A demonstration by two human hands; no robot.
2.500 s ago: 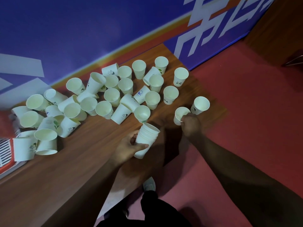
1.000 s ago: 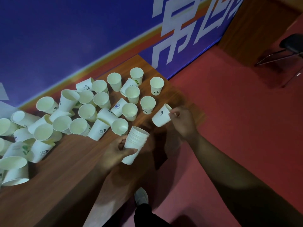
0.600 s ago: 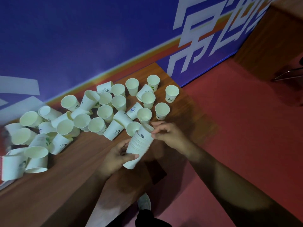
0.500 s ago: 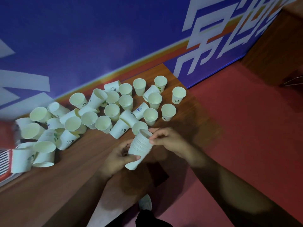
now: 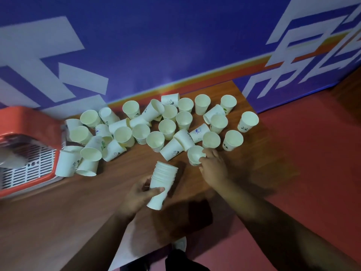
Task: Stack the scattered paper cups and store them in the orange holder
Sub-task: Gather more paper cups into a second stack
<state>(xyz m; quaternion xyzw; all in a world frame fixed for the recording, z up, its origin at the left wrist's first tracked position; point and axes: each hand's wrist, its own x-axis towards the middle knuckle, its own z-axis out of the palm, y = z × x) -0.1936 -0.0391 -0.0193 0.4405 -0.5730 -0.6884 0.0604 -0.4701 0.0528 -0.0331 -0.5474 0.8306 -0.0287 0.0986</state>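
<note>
My left hand (image 5: 139, 193) grips a stack of nested white paper cups (image 5: 162, 182), tilted with its mouth pointing up and away. My right hand (image 5: 214, 167) pinches the rim of a single upright cup (image 5: 194, 156) at the near edge of the pile. Several loose paper cups (image 5: 167, 127), some upright and some on their sides, cover the back of the wooden table (image 5: 58, 212). The orange holder (image 5: 25, 122), with a white grid insert, sits at the far left; a few cups (image 5: 67, 163) lean against it.
A blue wall with white characters and an orange stripe (image 5: 195, 83) runs behind the table. Red floor (image 5: 312, 153) lies to the right of the table's edge. My shoe (image 5: 179, 244) shows below the table's near edge.
My right hand pushed a cup into the stack, then left it and reached forward to a single cup at the pile's near edge. The view swung left, and the orange holder came in.
</note>
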